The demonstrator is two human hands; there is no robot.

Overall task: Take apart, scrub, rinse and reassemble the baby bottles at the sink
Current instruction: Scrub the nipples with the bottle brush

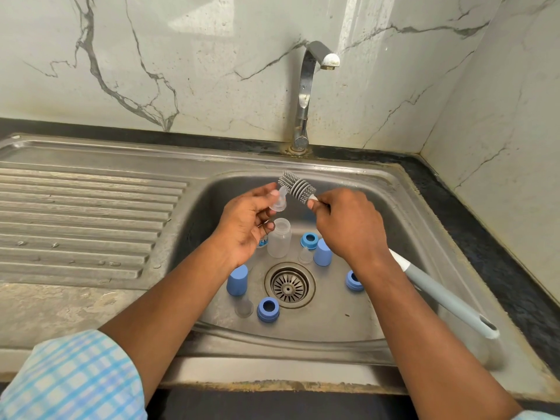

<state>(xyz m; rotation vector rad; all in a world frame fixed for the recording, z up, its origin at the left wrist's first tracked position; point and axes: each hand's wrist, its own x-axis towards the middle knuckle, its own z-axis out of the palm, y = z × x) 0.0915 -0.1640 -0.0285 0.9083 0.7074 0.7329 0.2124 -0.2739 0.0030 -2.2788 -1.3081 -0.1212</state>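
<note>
- I could read no word, brand or number anywhere in my view.
- The only print I saw was a small blue marking on a partly hidden bottle (pixel 263 242). It stood in the sink (pixel 403 225), just behind my left hand (pixel 245 225) and beside a plain clear bottle (pixel 280 237).
- My hand covered most of that marking, and what showed was too small and blurred for me to make out a single letter or figure.
</note>
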